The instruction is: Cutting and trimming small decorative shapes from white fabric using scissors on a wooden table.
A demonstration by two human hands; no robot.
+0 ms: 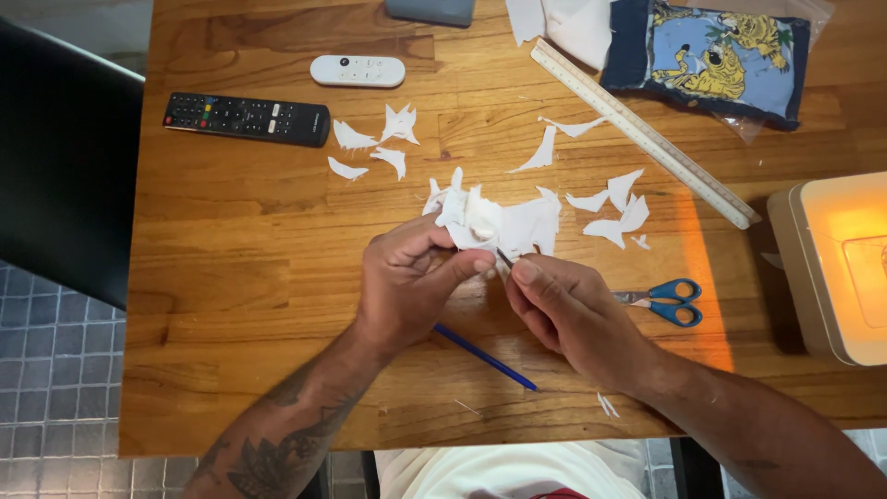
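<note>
My left hand (411, 282) grips a crumpled, cut piece of white paper (504, 222) just above the wooden table (249, 268). My right hand (568, 310) pinches a thin dark blade or pen-like tool (504, 258) whose tip meets the paper's lower edge. Both hands are close together near the table's middle. A blue pen (485, 359) lies on the table under my left wrist. Blue-handled scissors (665, 301) rest just right of my right hand.
White paper scraps (374, 148) and more paper offcuts (614, 208) lie scattered about. A black remote (247, 118), a white remote (358, 71), a long white ruler (647, 134), a printed blue cloth in plastic (711, 55) and a glowing lamp box (836, 263) stand around.
</note>
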